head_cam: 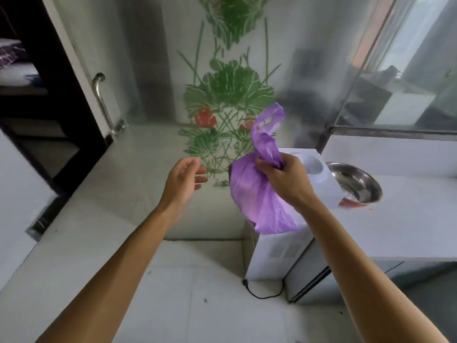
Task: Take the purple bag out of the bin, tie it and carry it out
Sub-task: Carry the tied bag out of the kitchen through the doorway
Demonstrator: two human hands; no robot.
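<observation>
Right grip (282, 177) is clenched around the gathered neck of the purple bag (257, 201), fingers curled tight where the plastic is twisted. One handle loop pokes up above the fist. Looks like it's pinched there to keep the mouth closed and leave loose ends to knot. Left grip (183, 179) is released, fingers relaxed, hanging in the air just beside the bag and holding nothing, I'd guess about to grab the other end for the tie.

The bag itself hangs in the air in front of the white bin (272, 256), so to me it's out already, just not tied yet. The bin stands on the floor (173, 280), right against the left end of the worktop (408, 219). A steel bowl (356, 184) sits at the worktop's left edge, well out of the way.
</observation>
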